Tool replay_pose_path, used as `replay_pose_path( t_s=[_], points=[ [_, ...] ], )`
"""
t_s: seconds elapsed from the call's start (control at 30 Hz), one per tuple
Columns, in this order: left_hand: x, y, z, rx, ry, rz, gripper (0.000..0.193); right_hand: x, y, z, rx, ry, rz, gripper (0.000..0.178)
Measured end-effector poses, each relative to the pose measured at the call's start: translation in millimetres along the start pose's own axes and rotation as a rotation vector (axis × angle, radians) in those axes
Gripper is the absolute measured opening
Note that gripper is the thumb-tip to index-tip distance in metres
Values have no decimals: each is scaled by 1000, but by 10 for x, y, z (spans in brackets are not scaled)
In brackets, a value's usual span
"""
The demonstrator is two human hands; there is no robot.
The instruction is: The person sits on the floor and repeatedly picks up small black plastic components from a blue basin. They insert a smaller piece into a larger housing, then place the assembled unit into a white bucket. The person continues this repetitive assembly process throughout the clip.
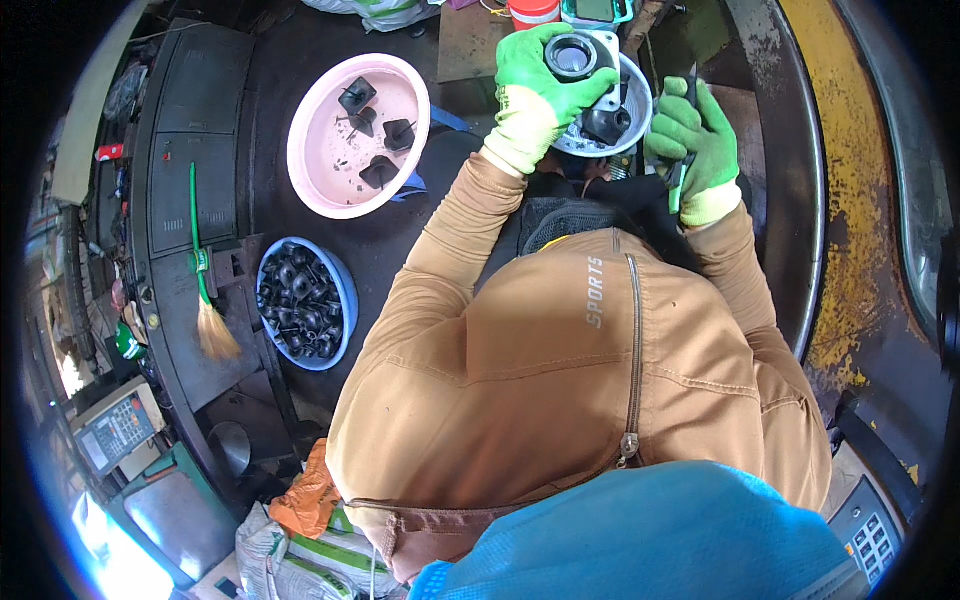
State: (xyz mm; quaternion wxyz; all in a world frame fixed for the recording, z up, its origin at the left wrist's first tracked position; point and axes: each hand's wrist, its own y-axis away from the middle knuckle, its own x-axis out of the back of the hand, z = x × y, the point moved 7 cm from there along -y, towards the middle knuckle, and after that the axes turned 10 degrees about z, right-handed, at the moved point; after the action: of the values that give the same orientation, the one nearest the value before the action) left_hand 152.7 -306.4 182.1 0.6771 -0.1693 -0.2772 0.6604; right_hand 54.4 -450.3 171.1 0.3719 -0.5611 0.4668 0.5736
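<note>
My left hand (548, 85), in a green glove, is closed round a black rubber part (572, 58) with a round, ring-shaped mouth. A pale square flange with corner holes shows beside that part. Below it is a light blue-white bowl (588, 148) with another black rubber piece (606, 124) inside. My right hand (697, 150), gloved too, is closed round a slim tool that looks like a knife (692, 84). Its dark pointed end rises above the fingers and a green end shows below the palm. The knife and the rubber part are apart.
To the left, a pink basin (302, 170) holds several black rubber pieces and scraps. A blue basin (347, 300) full of similar pieces stands nearer. A green-handled brush (205, 290) lies by grey metal cabinets. A red tub (533, 12) stands at the far side; a yellow, worn machine frame (850, 220) is right.
</note>
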Motion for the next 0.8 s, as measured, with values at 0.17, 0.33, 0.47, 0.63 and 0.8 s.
replay_pose_path(
  t_s=[0.17, 0.33, 0.47, 0.63, 0.8],
  points=[
    [74, 17, 73, 130, 27, -3, 66, 321, 9, 37, 25, 33, 138, 29],
    [239, 30, 58, 285, 49, -42, 67, 432, -41, 100, 49, 97, 227, 27],
    [349, 73, 56, 450, 275, -59, 56, 471, -89, 161, 58, 185, 285, 27],
    [415, 144, 24, 601, 465, -86, 50, 540, -139, 236, 55, 232, 346, 28],
    [423, 152, -44, 567, 620, -137, 49, 493, -154, 283, 51, 286, 431, 34]
  ],
)
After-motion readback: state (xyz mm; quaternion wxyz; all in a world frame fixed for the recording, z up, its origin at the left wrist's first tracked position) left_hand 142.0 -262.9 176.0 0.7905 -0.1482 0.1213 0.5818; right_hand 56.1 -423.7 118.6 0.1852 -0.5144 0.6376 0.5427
